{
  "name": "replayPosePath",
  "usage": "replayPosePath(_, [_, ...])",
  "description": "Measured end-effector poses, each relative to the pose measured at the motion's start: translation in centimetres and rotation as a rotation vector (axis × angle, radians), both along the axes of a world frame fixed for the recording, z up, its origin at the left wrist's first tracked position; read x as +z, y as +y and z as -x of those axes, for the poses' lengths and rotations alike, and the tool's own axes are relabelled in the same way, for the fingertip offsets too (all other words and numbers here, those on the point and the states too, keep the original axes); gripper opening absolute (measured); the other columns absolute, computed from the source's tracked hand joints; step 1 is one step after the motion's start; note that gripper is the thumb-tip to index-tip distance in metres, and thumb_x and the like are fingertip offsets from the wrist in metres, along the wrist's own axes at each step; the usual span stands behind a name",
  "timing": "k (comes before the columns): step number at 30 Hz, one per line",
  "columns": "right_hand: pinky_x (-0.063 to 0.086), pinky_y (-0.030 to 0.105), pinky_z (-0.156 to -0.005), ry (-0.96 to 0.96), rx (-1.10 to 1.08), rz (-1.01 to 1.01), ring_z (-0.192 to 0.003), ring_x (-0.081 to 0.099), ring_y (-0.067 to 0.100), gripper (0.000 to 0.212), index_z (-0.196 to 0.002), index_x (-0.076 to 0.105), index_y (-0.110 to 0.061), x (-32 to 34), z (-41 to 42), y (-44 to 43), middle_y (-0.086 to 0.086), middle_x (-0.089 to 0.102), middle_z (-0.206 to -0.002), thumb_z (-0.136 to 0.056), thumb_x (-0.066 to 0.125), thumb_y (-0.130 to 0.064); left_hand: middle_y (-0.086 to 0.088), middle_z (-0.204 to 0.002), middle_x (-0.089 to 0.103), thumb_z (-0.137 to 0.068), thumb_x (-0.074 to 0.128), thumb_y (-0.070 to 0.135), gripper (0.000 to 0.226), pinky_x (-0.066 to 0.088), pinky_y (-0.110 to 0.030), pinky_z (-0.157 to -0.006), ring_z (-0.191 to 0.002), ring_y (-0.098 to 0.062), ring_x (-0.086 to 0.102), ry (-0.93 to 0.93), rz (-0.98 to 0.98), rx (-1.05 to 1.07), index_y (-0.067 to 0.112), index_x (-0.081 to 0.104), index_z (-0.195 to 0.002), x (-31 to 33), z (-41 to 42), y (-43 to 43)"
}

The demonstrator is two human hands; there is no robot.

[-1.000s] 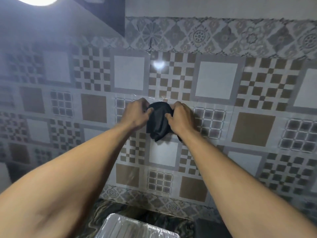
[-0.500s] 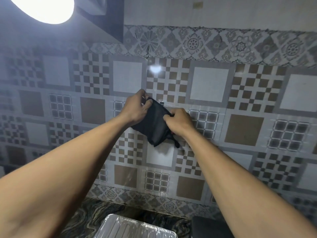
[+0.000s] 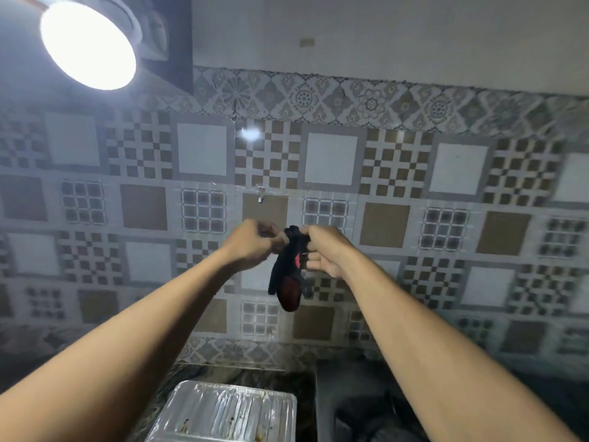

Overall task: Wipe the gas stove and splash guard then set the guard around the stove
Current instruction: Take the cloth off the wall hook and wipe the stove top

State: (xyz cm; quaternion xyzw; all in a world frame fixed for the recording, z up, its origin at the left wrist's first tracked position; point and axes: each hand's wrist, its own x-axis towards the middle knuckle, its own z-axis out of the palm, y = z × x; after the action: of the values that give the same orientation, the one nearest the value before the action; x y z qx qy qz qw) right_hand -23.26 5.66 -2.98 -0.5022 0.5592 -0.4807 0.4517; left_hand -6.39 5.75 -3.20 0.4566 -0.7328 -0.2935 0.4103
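A dark cloth with a red patch (image 3: 288, 282) hangs in front of the tiled wall, held up at its top by both hands. My left hand (image 3: 253, 244) pinches its upper left corner. My right hand (image 3: 325, 250) grips its upper right side. A small clear hook (image 3: 261, 194) sits on the wall just above the hands. The silver foil splash guard (image 3: 223, 413), ribbed and stained, lies at the bottom centre. A dark part of the gas stove (image 3: 366, 406) shows at the bottom right, partly hidden by my right forearm.
A patterned tile wall (image 3: 395, 173) fills the view. A bright round lamp (image 3: 87, 43) shines at the top left beside a dark cabinet edge (image 3: 178, 43). A dark marbled counter (image 3: 242, 374) runs under the wall.
Both hands came down and away from the wall hook with the cloth. The cloth now hangs free below the hook and shows a red patch. The view tilted up.
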Motion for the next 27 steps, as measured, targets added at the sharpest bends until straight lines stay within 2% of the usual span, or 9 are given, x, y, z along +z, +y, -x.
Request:
replayPosePath(3, [0.061,0.037,-0.072,-0.015,-0.043,0.002,-0.084,0.073,0.026,0.035,-0.109,0.066,-0.009,-0.8,2.0,2.0,0.012,0.073,-0.097,-0.092,0.067,-0.039,0.004,-0.087,0.074,-0.086,0.057,-0.003,0.028,0.044,-0.01,-0.062,-0.079,-0.004,0.067,0.018,-0.049,-0.08,0.012,0.076,-0.1,-1.4,2.7,2.3])
replayPosePath(5, [0.061,0.033,-0.066,0.029,-0.093,-0.004,-0.081,0.075,0.023,0.033,-0.111,0.067,-0.004,-2.0,3.7,3.0,0.012,0.075,-0.097,-0.087,0.074,-0.026,-0.002,-0.092,0.077,-0.085,0.052,-0.007,0.032,0.045,-0.007,-0.06,-0.079,-0.004,0.069,0.096,-0.108,-0.107,0.007,0.078,-0.1,-2.6,4.1,3.2])
replayPosePath(8, [0.057,0.026,-0.055,0.115,-0.171,-0.043,-0.079,0.073,0.022,0.028,-0.109,0.065,-0.002,-3.8,6.8,4.0,0.014,0.073,-0.098,-0.085,0.073,-0.015,-0.006,-0.091,0.077,-0.081,0.044,-0.012,0.039,0.047,-0.016,-0.064,-0.087,-0.015,0.069,0.16,-0.179,-0.109,0.006,0.078,-0.09,-4.5,6.3,3.3])
replayPosePath(10, [0.057,0.026,-0.056,0.213,-0.216,-0.061,-0.08,0.072,0.021,0.021,-0.1,0.066,-0.001,-5.0,9.0,4.7,0.012,0.072,-0.095,-0.086,0.072,-0.016,0.0,-0.083,0.076,-0.08,0.045,-0.009,0.038,0.047,-0.018,-0.063,-0.083,-0.017,0.066,0.119,-0.172,-0.057,0.01,0.077,-0.085,-6.1,7.3,3.0])
replayPosePath(12, [0.052,0.03,-0.06,0.361,-0.217,-0.066,-0.071,0.065,0.022,0.014,-0.084,0.062,-0.007,-6.1,11.2,5.3,0.011,0.062,-0.08,-0.086,0.071,-0.018,0.002,-0.088,0.076,-0.077,0.048,-0.002,0.036,0.053,-0.022,-0.072,-0.087,-0.016,0.066,0.002,-0.145,-0.028,0.012,0.078,-0.092,-8.2,8.2,2.7])
replayPosePath(15, [0.039,0.033,-0.056,0.601,-0.16,-0.095,-0.06,0.045,0.022,0.027,-0.069,0.049,-0.014,-7.7,14.3,5.7,0.009,0.043,-0.068,-0.087,0.068,-0.016,-0.007,-0.12,0.07,-0.083,0.048,-0.002,0.042,0.048,-0.037,-0.104,-0.112,-0.022,0.064,-0.244,-0.159,-0.076,0.01,0.071,-0.116,-12.0,9.4,2.5])
replayPosePath(18, [0.03,0.03,-0.054,0.898,-0.144,-0.098,-0.052,0.038,0.021,0.043,-0.054,0.04,-0.016,-9.1,16.6,5.7,0.003,0.034,-0.055,-0.088,0.066,-0.016,-0.009,-0.137,0.062,-0.096,0.052,0.011,0.039,0.04,-0.036,-0.11,-0.124,-0.026,0.058,-0.447,-0.141,-0.069,0.012,0.061,-0.134,-16.1,10.5,2.0])
replayPosePath(23, [0.03,0.029,-0.047,1.258,-0.12,-0.101,-0.055,0.048,0.021,0.033,-0.065,0.047,-0.011,-11.8,17.3,6.0,0.005,0.052,-0.066,-0.093,0.061,-0.021,-0.012,-0.153,0.043,-0.103,0.037,0.046,0.056,0.036,-0.045,-0.113,-0.139,-0.031,0.042,-0.818,-0.069,-0.082,0.016,0.039,-0.151,-21.4,10.8,1.4])
replayPosePath(27, [0.033,0.029,-0.049,1.268,-0.038,-0.091,-0.062,0.054,0.024,0.035,-0.065,0.047,-0.013,-15.6,15.6,5.3,0.008,0.061,-0.079,-0.096,0.059,-0.025,-0.004,-0.165,0.018,-0.101,0.017,0.058,0.068,0.02,-0.055,-0.12,-0.152,-0.025,0.016,-0.996,-0.03,-0.133,0.02,0.015,-0.158,-23.6,10.5,1.3])
